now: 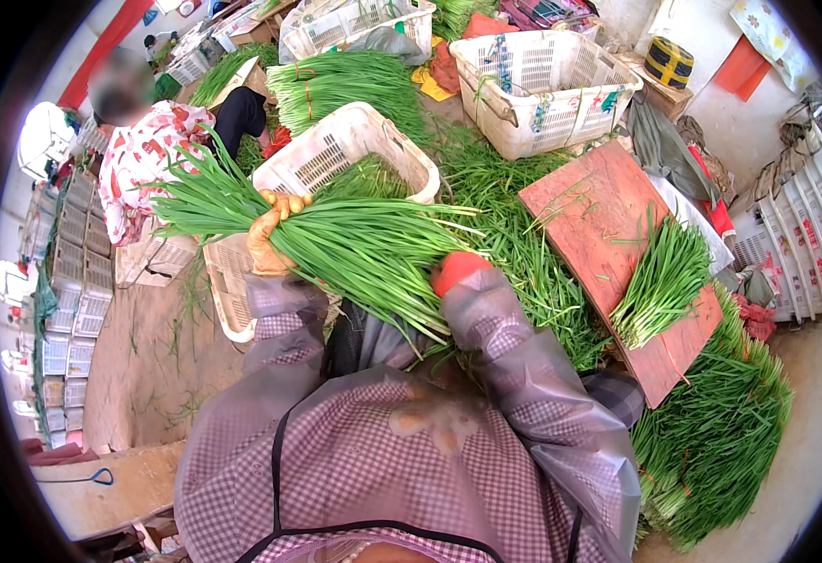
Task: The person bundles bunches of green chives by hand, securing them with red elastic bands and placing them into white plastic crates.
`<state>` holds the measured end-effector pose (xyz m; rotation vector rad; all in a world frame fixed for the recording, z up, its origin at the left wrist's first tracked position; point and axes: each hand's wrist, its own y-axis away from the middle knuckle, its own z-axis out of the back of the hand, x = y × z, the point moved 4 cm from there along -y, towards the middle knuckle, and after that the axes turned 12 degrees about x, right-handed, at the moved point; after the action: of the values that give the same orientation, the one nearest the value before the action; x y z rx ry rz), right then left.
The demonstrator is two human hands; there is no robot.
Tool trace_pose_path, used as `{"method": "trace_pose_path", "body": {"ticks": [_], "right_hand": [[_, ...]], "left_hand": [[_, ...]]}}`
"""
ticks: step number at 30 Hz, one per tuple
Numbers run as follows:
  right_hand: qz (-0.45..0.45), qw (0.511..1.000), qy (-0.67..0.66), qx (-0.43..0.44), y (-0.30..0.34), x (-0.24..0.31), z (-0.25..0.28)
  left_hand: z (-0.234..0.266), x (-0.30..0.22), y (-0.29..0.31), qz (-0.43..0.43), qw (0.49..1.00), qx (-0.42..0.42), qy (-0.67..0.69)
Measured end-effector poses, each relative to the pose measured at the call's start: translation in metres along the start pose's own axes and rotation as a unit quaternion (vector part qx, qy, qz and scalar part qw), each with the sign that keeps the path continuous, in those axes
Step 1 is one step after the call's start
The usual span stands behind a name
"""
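Observation:
A large bunch of garlic chives (pixel 364 230) lies across my front, its leaves fanning out to the left and its other end to the right. My left hand (pixel 275 225), in a yellow-orange glove, is wrapped around the bunch left of its middle. At the right end, my right hand (pixel 458 272) in a red glove touches the stalks; its fingers are hidden. A smaller bundle of chives (pixel 660 281) rests on a tilted reddish board (pixel 599 202) to my right.
Loose chives (pixel 524 253) are heaped beyond my right arm. White plastic crates (pixel 547 94) stand ahead, one white crate (pixel 350 141) just past the bunch. Stacked chives (pixel 721 450) lie at the lower right. Another person (pixel 153 155) sits at the far left.

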<state>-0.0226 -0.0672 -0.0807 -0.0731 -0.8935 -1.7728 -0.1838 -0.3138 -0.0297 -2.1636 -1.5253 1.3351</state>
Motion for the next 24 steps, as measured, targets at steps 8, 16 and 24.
{"method": "trace_pose_path", "body": {"ticks": [8,16,24], "right_hand": [[-0.138,0.973,0.171,-0.071,0.073,-0.114,-0.007],[0.092,0.891,-0.435,0.092,0.066,-0.039,-0.018],[0.120,0.886,-0.447,0.020,0.027,-0.127,-0.060]], "left_hand": [[0.038,-0.004,0.019,-0.069,0.995,-0.051,0.058],[0.047,0.001,0.026,-0.067,0.985,-0.047,0.152],[0.045,-0.018,0.020,-0.094,0.968,0.066,0.225]]}}
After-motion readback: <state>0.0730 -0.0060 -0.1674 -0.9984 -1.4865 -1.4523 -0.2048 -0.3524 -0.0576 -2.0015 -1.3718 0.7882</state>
